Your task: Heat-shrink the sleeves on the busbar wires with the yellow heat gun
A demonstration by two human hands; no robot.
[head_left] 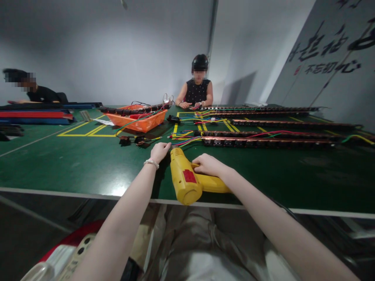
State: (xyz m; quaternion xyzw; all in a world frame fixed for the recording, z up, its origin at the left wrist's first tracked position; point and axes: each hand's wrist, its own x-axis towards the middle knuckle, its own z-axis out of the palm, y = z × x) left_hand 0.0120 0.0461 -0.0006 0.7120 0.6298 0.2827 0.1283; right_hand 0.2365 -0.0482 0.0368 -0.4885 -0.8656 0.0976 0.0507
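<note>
My right hand is wrapped around the handle of a yellow heat gun, whose nozzle points away from me toward the wires. The gun lies over the front part of the green table, with a red label on its body. My left hand is closed in a pinch just left of the nozzle. Coloured wires run from a long black strip with copper-coloured edges to those fingertips; the exact grip is partly hidden. Black connectors lie beyond my left hand.
An orange basket holding strips and wires stands beyond my left hand. More long strips lie at the right. Red and blue bars are stacked far left. One person sits opposite, another at the left. Yellow tape marks the green table.
</note>
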